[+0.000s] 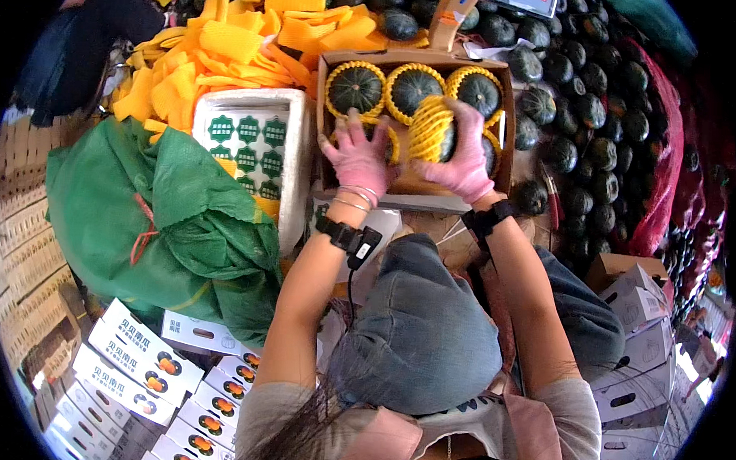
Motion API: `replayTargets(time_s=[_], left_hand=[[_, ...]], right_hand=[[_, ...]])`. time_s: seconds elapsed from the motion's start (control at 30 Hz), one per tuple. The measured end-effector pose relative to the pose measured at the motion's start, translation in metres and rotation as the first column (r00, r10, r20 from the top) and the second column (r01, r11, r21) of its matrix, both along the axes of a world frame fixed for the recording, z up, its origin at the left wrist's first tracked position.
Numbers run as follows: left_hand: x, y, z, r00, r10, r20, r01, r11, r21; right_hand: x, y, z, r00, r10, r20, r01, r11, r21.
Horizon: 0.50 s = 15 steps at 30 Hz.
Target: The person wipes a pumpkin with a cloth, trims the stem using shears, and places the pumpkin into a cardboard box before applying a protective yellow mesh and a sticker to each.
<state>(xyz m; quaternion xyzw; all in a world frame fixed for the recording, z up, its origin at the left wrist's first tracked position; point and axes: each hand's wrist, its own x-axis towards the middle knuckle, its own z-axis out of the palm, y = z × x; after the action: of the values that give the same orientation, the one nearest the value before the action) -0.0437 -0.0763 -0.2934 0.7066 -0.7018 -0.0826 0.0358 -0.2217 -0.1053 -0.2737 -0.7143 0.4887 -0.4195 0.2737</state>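
My right hand [468,154], in a pink glove, grips a dark green pumpkin [447,141] in a yellow foam net [431,130] above the front of an open cardboard box [412,184]. My left hand [359,157], gloved the same way, lies with fingers spread over a netted pumpkin [394,147] in the box's front left corner, hiding most of it. Along the back of the box sit three netted pumpkins: left [356,89], middle [414,93] and right [479,97]. Another netted pumpkin [490,154] shows partly behind my right hand at the front right.
Left of the box stands a white foam crate [297,167] with sheets of green stickers [247,131]. Yellow foam nets [228,49] are heaped behind it. A green sack [119,215] bulges nearby. Loose pumpkins [585,116] cover the right, with red-handled scissors or pliers [552,203]. Printed cartons [145,350] stand behind me.
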Motion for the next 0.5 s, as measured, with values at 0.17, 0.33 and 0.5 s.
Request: replayTargets(time_s=[0.17, 0.33, 0.5], left_hand=[[0.014, -0.001, -0.014, 0.995, -0.095, 0.026, 0.094, 0.995, 0.038], [0.029, -0.011, 0.006, 0.992, -0.091, -0.088, 0.099, 0.991, 0.092], [0.039, -0.008, 0.002, 0.983, -0.121, -0.135, 0.137, 0.984, 0.118]], right_hand=[[-0.004, 0.01, -0.01, 0.922, 0.214, -0.324, -0.117, 0.949, 0.294], [0.0, -0.003, 0.002, 0.809, 0.395, -0.436, -0.135, 0.846, 0.516], [0.035, -0.013, 0.017, 0.691, 0.488, -0.534, 0.067, 0.692, 0.719]])
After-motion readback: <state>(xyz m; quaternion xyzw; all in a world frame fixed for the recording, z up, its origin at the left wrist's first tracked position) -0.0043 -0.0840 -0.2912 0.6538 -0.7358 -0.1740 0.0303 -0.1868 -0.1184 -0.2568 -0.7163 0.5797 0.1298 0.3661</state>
